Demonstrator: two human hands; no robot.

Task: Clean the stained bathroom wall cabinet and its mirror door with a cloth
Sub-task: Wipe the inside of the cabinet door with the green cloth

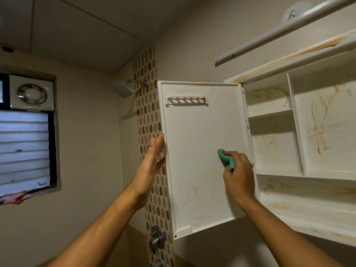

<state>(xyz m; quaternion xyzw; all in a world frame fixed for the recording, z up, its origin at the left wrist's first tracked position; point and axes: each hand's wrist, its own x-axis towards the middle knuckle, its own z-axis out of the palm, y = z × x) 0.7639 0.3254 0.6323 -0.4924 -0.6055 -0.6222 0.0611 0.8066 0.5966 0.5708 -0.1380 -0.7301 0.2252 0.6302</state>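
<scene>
Stained cabinet door point(202, 151) open; left hand point(152, 160) braces its edge, fingers point(159, 143) straight; right hand point(238, 174) seemingly grips cloth point(225, 158).

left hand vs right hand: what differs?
Left hand is flat, fingers straight, against the free edge of the door; right hand is curled round the green cloth. Left hand holds nothing; right hand presses the cloth on the door's inner face, nearer the hinges. Both are on the open door.

My left forearm point(107, 218) and right forearm point(279, 228) are bare from the wrists down to where the view cuts them off. My left hand point(152, 160) and right hand point(238, 176) are bare too.
</scene>
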